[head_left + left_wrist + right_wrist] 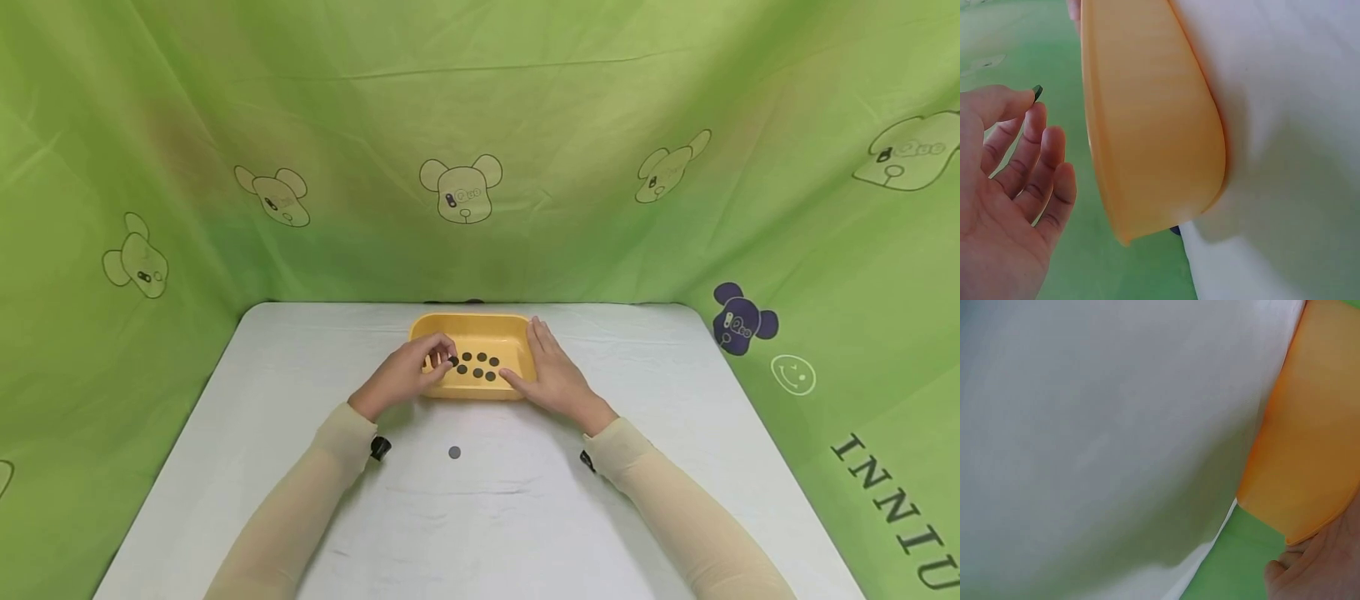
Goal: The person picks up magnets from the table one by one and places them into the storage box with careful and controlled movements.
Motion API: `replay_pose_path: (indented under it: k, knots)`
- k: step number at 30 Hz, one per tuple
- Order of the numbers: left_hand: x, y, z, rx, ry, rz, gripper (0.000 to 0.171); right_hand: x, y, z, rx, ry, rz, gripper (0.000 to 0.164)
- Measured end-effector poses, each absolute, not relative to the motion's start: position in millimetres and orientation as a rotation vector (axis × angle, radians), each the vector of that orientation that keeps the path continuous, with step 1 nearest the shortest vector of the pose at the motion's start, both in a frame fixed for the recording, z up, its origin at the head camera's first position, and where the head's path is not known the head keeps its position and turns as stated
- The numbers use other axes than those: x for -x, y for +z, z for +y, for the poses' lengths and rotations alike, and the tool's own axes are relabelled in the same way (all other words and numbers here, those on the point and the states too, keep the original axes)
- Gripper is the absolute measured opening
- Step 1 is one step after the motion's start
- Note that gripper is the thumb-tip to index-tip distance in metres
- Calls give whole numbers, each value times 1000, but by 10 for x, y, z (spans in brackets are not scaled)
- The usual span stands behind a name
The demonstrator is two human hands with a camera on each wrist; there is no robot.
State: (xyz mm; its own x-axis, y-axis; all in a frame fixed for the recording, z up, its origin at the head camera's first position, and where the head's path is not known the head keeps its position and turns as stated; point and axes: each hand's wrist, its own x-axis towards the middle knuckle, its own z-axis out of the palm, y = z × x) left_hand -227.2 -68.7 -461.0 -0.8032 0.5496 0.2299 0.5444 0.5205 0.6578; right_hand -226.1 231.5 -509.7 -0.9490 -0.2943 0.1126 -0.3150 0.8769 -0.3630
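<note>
A yellow rectangular tray (472, 393) stands on the white table, with several small dark round discs (477, 372) spread over its floor. Above the tray's left part, my left hand (405, 368) pinches one dark disc (1037, 92) between thumb and fingertip; its other fingers are loosely bent. My right hand (555, 375) rests at the tray's right end, fingers stretched along the rim and the thumb over the inside. Only part of that hand shows in the right wrist view, beside the tray's orange-looking wall (1310, 425).
A single grey disc (454, 452) lies on the white tabletop (480, 533) in front of the tray. Green cloth (570, 242) with bear-head drawings surrounds the table at the back and sides. Dark wrist devices (381, 448) sit by both sleeves.
</note>
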Motion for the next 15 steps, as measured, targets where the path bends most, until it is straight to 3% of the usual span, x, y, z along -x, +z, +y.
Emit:
replay_pose_path:
  k: [15]
  knots:
    - [2577, -4672, -598, -817, 1041, 2784, 9, 2267, -5098, 2319, -483, 597, -2995, 112]
